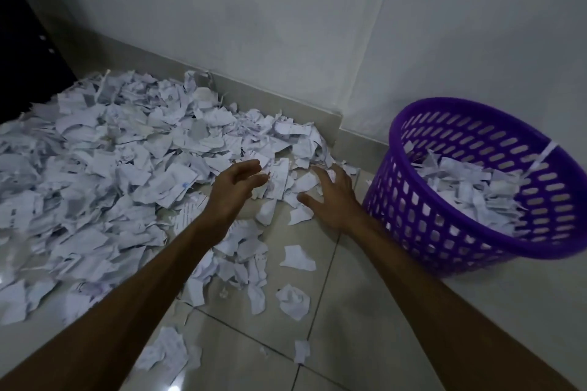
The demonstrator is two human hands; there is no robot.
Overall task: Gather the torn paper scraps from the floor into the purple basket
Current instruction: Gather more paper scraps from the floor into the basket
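Dim, cool, even light with soft shadows. Faint glare marks the floor tiles (349,311) at seven o'clock. Wide-angle bending curves the edges; details look soft.

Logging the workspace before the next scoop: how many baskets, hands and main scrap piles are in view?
Purple basket: 1
Hands: 2, left hand and right hand, both empty
Main pile of paper scraps on the floor: 1
Total: 4
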